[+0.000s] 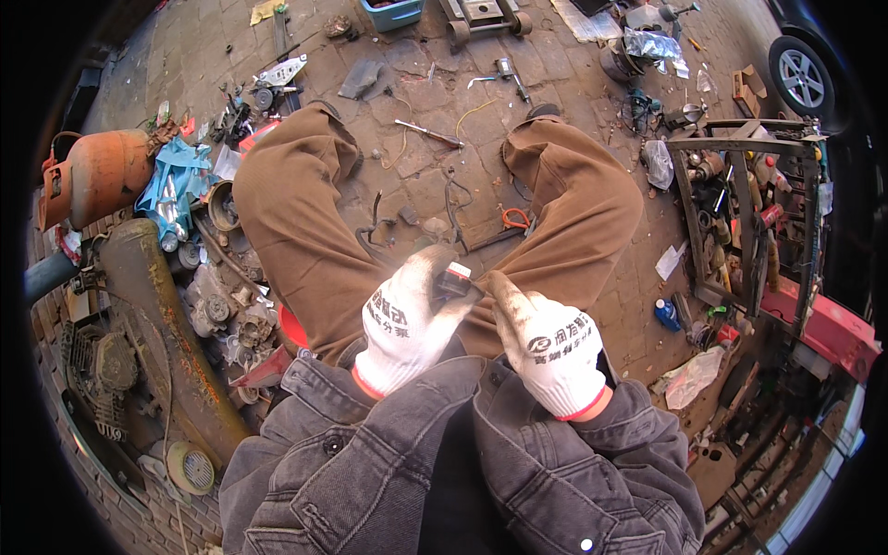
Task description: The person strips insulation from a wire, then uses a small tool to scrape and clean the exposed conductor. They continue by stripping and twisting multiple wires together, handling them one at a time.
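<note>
Both my hands wear white knit gloves with dark print and soiled fingertips, and they meet in front of my lap. My left hand [404, 319] is closed around a small black part with a red-and-white end [455, 277]; its exact kind is too small to tell. Close by on the right, my right hand [548, 344] has its fingers bent together, tips beside the black part. Whatever those fingers pinch is hidden. Beyond them on the paving lie dark cables [453, 205] and a red-handled tool [514, 220] by my right leg.
A screwdriver [430, 134] and a metal tool [511, 79] lie between my feet. An orange gas cylinder [109, 174] and scattered machine parts [217, 305] crowd the left. At right stand a metal rack [740, 217] and a car wheel [801, 76].
</note>
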### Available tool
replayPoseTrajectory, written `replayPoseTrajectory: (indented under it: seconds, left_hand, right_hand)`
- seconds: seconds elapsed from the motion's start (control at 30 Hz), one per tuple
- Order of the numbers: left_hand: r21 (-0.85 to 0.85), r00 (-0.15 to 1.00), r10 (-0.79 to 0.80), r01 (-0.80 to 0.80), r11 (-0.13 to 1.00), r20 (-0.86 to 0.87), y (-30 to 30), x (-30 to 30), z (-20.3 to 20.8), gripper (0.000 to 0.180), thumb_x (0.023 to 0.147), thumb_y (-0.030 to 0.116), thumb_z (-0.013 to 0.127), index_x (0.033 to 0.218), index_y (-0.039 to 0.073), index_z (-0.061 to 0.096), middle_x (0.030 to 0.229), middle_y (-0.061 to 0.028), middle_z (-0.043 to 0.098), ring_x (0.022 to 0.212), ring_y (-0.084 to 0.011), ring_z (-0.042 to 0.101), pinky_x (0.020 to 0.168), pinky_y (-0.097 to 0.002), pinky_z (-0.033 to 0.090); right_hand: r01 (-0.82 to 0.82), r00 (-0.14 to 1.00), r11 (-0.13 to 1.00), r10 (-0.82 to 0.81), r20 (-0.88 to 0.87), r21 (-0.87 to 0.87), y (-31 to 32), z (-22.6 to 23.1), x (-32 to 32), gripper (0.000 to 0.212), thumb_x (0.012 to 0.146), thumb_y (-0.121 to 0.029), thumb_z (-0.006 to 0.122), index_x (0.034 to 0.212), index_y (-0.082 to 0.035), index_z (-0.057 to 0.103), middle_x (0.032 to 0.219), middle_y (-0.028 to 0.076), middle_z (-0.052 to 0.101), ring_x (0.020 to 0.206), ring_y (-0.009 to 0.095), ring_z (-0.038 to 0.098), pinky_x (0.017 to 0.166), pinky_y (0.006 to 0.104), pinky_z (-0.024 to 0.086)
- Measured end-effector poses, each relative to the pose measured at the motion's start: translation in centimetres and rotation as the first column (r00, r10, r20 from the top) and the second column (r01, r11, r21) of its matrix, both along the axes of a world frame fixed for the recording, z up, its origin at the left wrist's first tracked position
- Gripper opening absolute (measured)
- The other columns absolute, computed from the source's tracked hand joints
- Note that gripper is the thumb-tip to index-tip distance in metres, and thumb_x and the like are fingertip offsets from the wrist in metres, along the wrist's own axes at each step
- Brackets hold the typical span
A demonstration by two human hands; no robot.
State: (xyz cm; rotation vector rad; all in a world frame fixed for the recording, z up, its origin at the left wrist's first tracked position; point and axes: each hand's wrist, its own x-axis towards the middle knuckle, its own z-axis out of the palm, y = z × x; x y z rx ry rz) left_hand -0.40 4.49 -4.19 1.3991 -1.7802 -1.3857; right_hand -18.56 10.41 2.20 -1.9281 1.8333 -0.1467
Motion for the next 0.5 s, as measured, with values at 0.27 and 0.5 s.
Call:
replayPoseTrajectory:
  seconds: [0.27, 0.5]
  left_hand:
    - [-0.088, 0.989, 0.031, -0.044, 0.995, -0.142, -0.1, -0.1, -0.6, 0.053, 0.079, 0.011, 0.085, 0.122, -0.002, 0.058, 0.095, -0.0148, 0.071, 0.084, -0.025, 0.072, 0.074, -0.0347, 0.058]
    - [0.013, 0.97, 0.035, -0.033, 0.999, -0.242, 0.0, 0.2, -0.6, 0.056, 0.078, 0.008, 0.085, 0.124, -0.003, 0.055, 0.1, -0.0151, 0.069, 0.085, -0.0215, 0.071, 0.076, -0.033, 0.058]
  right_hand:
    - [0.026, 0.923, 1.0, -0.025, 0.384, 0.001, -0.9, -0.8, -1.3, 0.034, 0.097, -0.011, 0.059, 0.128, 0.002, 0.064, 0.094, 0.019, 0.071, 0.082, 0.029, 0.071, 0.072, 0.0351, 0.054]
    - [0.059, 0.787, 0.963, -0.208, 0.581, 0.264, -1.0, -1.7, -2.3, 0.035, 0.097, -0.011, 0.057, 0.126, 0.007, 0.063, 0.085, 0.013, 0.067, 0.074, 0.018, 0.064, 0.07, 0.0312, 0.051]
